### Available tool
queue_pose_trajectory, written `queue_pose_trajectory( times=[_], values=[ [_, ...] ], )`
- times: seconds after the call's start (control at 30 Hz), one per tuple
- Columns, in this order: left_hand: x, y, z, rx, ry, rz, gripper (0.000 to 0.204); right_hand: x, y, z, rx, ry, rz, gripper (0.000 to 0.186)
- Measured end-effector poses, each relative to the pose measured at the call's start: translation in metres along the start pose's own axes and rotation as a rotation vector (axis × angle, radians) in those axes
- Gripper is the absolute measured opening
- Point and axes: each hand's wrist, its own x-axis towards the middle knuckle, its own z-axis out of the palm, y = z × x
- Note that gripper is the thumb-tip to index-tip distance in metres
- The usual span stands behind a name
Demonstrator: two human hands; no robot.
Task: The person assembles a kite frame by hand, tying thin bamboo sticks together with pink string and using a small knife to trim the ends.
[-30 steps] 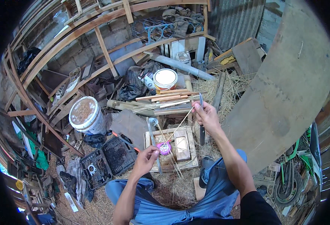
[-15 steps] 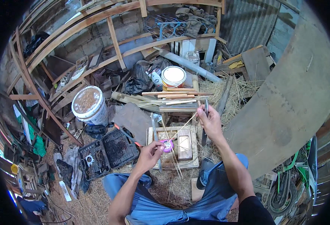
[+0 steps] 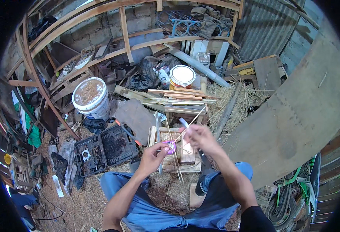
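Note:
My left hand point(image 3: 153, 157) pinches the near end of a thin bamboo strip point(image 3: 196, 117), which slants up to the right. Against the strip's middle, my right hand point(image 3: 204, 139) is closed round a knife, its pale blade point(image 3: 184, 123) pointing up and left and its dark handle end showing below the fist. Whether the blade touches the strip I cannot tell. Below the hands lies a shallow wooden frame point(image 3: 189, 169) with a wooden block point(image 3: 187, 154), a purple ring point(image 3: 172, 148) and several loose thin strips point(image 3: 177, 166). A long grey flat bar point(image 3: 157, 129) leans at its left side.
Bamboo and wood strips point(image 3: 177, 96) lie stacked beyond the frame, before a white-lidded bucket point(image 3: 182, 75). An open tool case point(image 3: 118, 149) and a large white bucket point(image 3: 100, 110) stand left. A big board point(image 3: 286, 120) slants along the right. Straw and shavings cover the floor.
My right hand has swung left and down with the knife, from the strip's far end toward my left hand. The blade now tilts left. My left hand keeps its pinch; the view has shifted slightly.

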Motion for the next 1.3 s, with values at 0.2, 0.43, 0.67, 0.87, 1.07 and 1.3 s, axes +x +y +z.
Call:
queue_pose_trajectory(
  times=[0.2,0.43,0.67,0.87,1.07,1.3],
  values=[
    [-0.003,0.007,0.003,0.238,0.036,0.161,0.014,-0.003,-0.011,-0.008,0.044,-0.101,0.102,0.032],
    [-0.004,0.015,0.014,0.508,0.222,0.553,0.01,-0.005,-0.017,-0.021,0.065,0.061,0.065,0.033],
    [-0.003,0.012,0.009,0.599,0.194,0.544,0.015,-0.007,-0.022,-0.048,0.123,0.144,0.081,0.035],
    [-0.004,0.008,0.005,0.629,0.195,0.546,0.014,-0.007,-0.023,-0.067,0.103,0.188,0.069,0.033],
    [0.001,0.015,-0.014,0.487,0.331,0.346,0.009,-0.011,-0.025,-0.111,0.072,0.623,-0.247,0.029],
    [0.011,0.007,-0.006,0.46,0.235,0.248,0.013,0.001,-0.001,-0.017,-0.177,0.132,-0.049,0.032]
  ],
)
